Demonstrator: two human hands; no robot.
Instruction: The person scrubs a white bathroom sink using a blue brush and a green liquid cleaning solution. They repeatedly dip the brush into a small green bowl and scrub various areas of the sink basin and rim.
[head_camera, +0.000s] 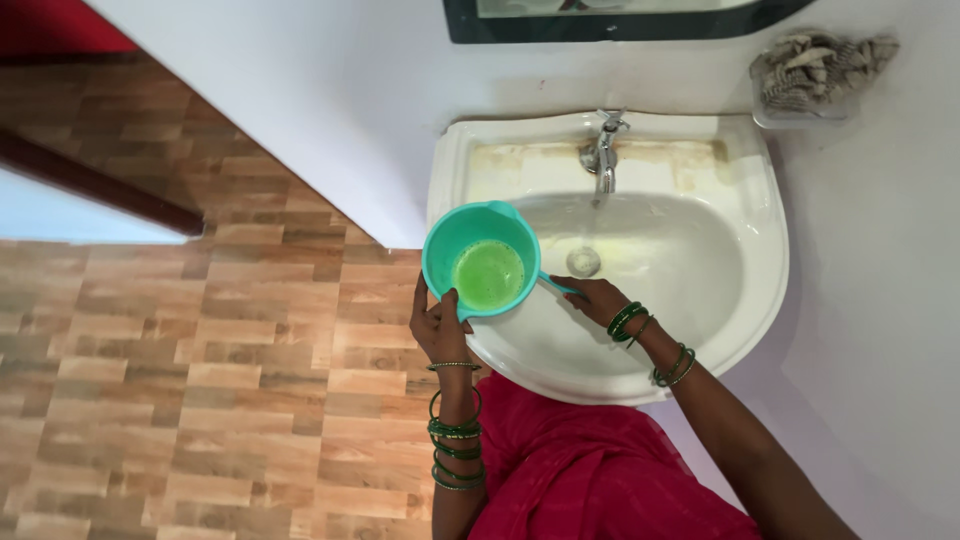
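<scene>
Pink cloth (590, 470) below, I am steadying a light, stiff, slippery teal mug (480, 258): left hand (440, 325) pinching rim, right hand (598, 298) closed round handle.

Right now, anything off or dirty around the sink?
Yes: brownish stains run along the sink ledge on both sides of the tap. The teal jug, held by the left hand and right hand, holds greenish liquid. No spill seen.

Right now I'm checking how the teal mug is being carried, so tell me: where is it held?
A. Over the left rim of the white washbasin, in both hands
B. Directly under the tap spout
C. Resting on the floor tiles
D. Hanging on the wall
A: the left hand grips the rim of the teal mug and the right hand its handle, over the left rim of the washbasin, left of the tap.
</scene>
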